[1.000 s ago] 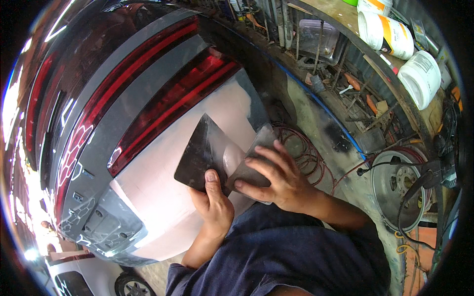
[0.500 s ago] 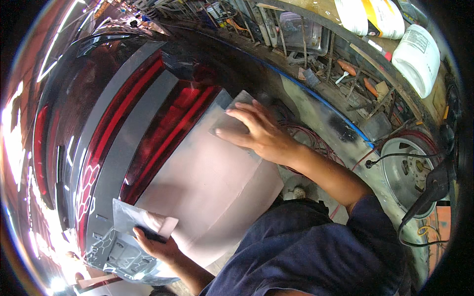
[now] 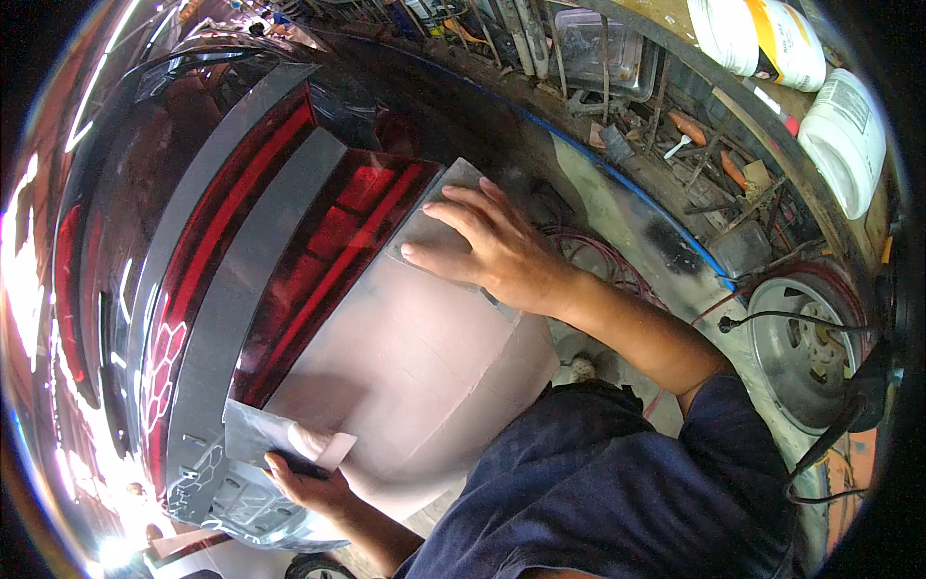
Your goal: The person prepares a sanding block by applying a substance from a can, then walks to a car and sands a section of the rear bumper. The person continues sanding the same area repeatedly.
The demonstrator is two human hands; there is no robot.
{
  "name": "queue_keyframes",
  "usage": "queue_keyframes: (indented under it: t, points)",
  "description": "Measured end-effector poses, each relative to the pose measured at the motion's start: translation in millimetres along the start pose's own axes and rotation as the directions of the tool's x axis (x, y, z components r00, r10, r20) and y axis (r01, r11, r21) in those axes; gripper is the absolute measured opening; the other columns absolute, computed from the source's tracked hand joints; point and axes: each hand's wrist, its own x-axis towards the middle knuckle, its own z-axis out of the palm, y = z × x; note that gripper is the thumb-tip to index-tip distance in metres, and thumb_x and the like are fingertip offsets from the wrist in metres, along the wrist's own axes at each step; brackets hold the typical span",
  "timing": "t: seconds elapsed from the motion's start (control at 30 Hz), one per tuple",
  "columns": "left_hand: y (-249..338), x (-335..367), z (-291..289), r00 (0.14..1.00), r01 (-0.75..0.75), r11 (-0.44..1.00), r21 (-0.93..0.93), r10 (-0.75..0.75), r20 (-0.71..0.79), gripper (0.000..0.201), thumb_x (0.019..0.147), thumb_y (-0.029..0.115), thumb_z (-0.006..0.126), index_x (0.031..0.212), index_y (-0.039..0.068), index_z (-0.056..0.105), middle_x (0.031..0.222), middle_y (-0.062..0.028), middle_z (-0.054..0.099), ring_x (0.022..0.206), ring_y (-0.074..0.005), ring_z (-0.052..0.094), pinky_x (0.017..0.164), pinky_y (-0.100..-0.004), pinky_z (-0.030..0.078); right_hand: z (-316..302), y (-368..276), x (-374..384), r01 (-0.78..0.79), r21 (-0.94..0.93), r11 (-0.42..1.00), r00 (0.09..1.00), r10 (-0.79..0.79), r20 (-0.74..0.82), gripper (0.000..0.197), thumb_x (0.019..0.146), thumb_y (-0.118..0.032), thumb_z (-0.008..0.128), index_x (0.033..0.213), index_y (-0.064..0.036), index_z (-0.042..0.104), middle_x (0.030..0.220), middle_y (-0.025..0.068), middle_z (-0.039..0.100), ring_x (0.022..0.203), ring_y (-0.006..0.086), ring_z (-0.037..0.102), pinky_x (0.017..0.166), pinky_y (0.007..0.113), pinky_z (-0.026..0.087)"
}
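A flat grey spreader (image 3: 431,234) lies under my right hand (image 3: 516,256), against the upper part of a pale pinkish car body panel (image 3: 405,357). The fingers of that hand are spread and press on the sheet, with the thumb at its lower edge. At the lower left, my left hand (image 3: 313,487) grips a thin flat plate (image 3: 253,434). A lump of pale pink paste (image 3: 307,441) and a small pale blade (image 3: 336,452) rest on this plate. The plate hangs just over the panel's lower left corner, beside the red tail light (image 3: 352,217).
The dark car body (image 3: 145,145) fills the left side. On the right, a wheel rim (image 3: 805,352) stands near a black cable (image 3: 772,317) and a red hose (image 3: 617,261). White tubs (image 3: 844,135) stand on a shelf over cluttered tools and scraps.
My right hand and the spreader have shifted slightly left and up along the panel, towards the tail light. The left hand and its plate stay nearly where they were; the view has tilted slightly.
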Motion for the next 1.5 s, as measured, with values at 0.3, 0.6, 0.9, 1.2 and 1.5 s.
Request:
queue_keyframes:
  t: [0.3,0.6,0.9,1.2,1.5]
  points:
    - [0.7,-1.8,2.2,0.999,0.037,0.999,0.019,-0.036,-0.039,0.040,0.097,0.033,0.060,0.123,0.002,0.058,0.120,-0.0141,0.061,0.109,-0.0261,0.063,0.092,-0.0422,0.056,7.3,4.6,0.2,0.036,-0.009,0.999,0.999,-0.036,-0.022,0.050,0.090,-0.020,0.053,0.138,-0.0325,0.057,0.133,0.0142,0.048,0.124,0.0374,0.047,0.106,0.059,0.039]
    - [10.0,-13.0,17.5,0.996,0.088,0.995,-0.039,-0.089,-0.023,0.040,0.095,0.032,0.063,0.120,0.002,0.057,0.118,-0.0132,0.059,0.108,-0.0243,0.059,0.096,-0.0416,0.049,-20.6,-8.7,-24.8,0.026,0.002,1.000,0.980,-0.025,0.199,0.053,0.086,-0.013,0.061,0.135,-0.0321,0.060,0.138,0.0126,0.043,0.128,0.0364,0.045,0.108,0.056,0.041]
    - [10.9,-33.7,31.3,0.972,0.223,0.968,-0.114,-0.212,0.100,0.039,0.096,0.028,0.062,0.128,0.007,0.054,0.119,-0.0133,0.061,0.105,-0.0260,0.063,0.090,-0.0416,0.055,-26.1,-39.5,-98.5,-0.072,0.039,0.997,0.974,0.062,0.217,0.049,0.088,-0.018,0.064,0.134,-0.0333,0.058,0.134,0.0109,0.043,0.130,0.0356,0.044,0.107,0.060,0.042]
    - [2.9,-65.4,85.3,0.878,0.453,0.889,-0.064,-0.433,0.202,0.043,0.095,0.025,0.065,0.126,-0.001,0.053,0.113,-0.0168,0.065,0.096,-0.0284,0.069,0.085,-0.0411,0.058,-31.2,-59.8,-156.0,-0.153,0.097,0.983,0.962,0.125,0.243,0.053,0.089,-0.015,0.059,0.139,-0.0342,0.056,0.135,0.0142,0.047,0.128,0.0393,0.045,0.109,0.058,0.039]
    - [-16.5,-115.9,154.6,0.700,0.631,0.773,0.065,-0.604,0.380,0.036,0.099,0.021,0.059,0.126,0.000,0.049,0.112,-0.0140,0.064,0.097,-0.0228,0.066,0.086,-0.0377,0.055,-123.7,-92.4,-88.6,-0.261,0.550,0.794,0.965,0.231,0.125,0.058,0.077,0.001,0.079,0.126,-0.0177,0.055,0.140,0.0225,0.045,0.131,0.0465,0.048,0.105,0.058,0.043]
